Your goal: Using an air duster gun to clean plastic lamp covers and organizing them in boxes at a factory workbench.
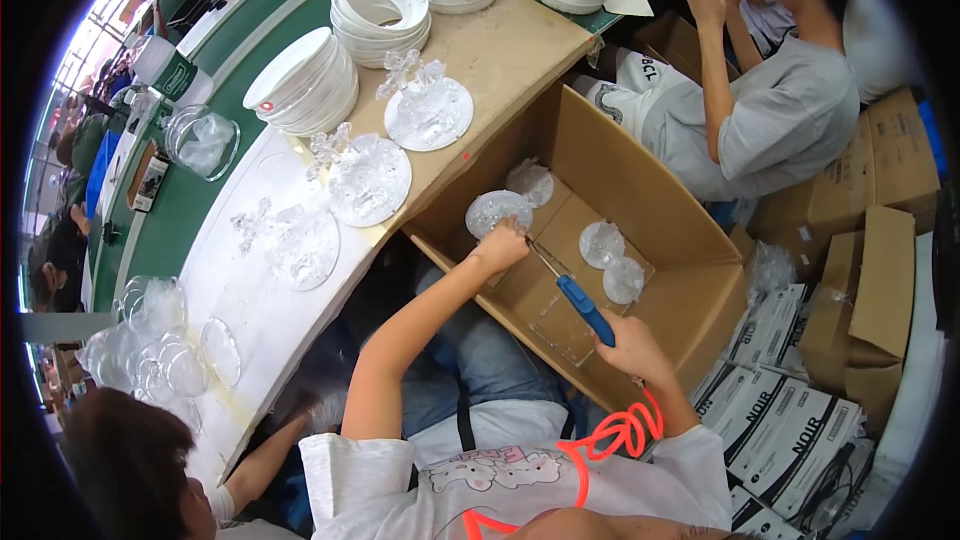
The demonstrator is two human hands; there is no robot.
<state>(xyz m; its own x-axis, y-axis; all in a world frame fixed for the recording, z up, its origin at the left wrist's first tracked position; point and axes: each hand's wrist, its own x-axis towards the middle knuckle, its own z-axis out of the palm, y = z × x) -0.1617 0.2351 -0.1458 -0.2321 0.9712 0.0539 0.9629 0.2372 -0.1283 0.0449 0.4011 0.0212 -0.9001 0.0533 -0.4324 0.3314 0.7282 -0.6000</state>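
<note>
Over the open cardboard box (690, 210), my left hand (502, 245) has its fingers closed on the near edge of a clear round plastic piece (492, 208). My right hand (635, 348) grips the blue handle of what looks like a soldering iron (585, 308). Its thin metal shaft points toward my left fingers, and the tip is hard to make out beside them. A red-orange cord (610, 430) loops from behind my right hand across my shirt. In the box lie another clear piece (531, 183) and a pair of clear discs (602, 244).
Clear discs with moulded parts (430, 115) lie along the table edge. Behind them stand stacks of white rings (305, 85). More clear discs (165, 345) pile up at left. One person sits at far right, another at lower left. Cartons (800, 430) crowd the right.
</note>
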